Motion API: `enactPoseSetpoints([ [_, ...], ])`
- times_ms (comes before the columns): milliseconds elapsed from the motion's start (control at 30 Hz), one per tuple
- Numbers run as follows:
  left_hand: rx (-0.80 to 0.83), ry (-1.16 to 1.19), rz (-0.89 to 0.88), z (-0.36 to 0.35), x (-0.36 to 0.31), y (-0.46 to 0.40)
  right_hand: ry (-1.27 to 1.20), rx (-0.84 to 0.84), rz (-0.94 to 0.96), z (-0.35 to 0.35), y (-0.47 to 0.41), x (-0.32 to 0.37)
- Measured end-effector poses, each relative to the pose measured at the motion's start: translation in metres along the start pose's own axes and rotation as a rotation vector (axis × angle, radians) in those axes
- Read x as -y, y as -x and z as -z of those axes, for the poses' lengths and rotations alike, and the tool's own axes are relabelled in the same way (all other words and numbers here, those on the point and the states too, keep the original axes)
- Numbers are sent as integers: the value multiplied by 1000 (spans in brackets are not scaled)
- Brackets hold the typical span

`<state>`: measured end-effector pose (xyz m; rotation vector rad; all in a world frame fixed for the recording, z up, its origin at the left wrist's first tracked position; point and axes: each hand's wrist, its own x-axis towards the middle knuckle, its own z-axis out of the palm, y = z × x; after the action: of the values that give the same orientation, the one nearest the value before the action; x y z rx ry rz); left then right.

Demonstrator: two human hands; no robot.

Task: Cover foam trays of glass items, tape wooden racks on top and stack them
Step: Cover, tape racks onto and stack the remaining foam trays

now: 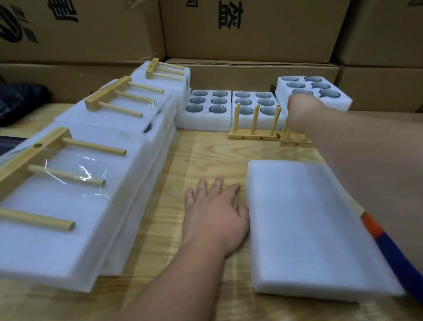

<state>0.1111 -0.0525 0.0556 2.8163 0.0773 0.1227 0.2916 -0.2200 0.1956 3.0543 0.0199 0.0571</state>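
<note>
Boxes (248,22): we see cartons walled up behind the table, closing off its far edge.
Table (200,156): our landmark, pale wood grain; everything below is placed against it.
Stacks (90,190): along the table's left side lie finished trays, each capped with foam and a wooden rack bound flat under clear tape, we judge so the pegs cannot shift in transit.
Sheet (310,228): a plain white foam cover lies on the table's near right, likely the lid for the next tray, kept within easy reach.
Open trays (230,125): at the table's far middle two uncovered trays stand side by side, six dark glass rims in each; a third, the raised tray (334,101), sits higher at the far right.
Loose racks (253,134): two stand pegs-up on the table just before the open trays, we think waiting to be taped on.
Left hand (215,213): flat on the table's middle, fingers spread and relaxed, holding nothing, its edge touching the sheet, perhaps to steady us.
Right hand (302,110): reaches to the far right, fingers curled at the raised tray's near edge; whether it grips the tray or a rack peg we cannot tell.
Strap (388,244): an orange and blue cord hangs under the right forearm, off the table's right edge.
</note>
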Motion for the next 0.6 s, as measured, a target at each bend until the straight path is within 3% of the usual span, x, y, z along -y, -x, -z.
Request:
enactPoseSetpoints([
  [300,6,0,4,0,0,0,-166,-94,-38,-36,-16,-41],
  [500,2,2,5,1,-1,1,-39,-266,-34,-38,-15,-53],
  [600,6,6,4,1,-1,1,-22,-157,-45,-35,-19,-53],
])
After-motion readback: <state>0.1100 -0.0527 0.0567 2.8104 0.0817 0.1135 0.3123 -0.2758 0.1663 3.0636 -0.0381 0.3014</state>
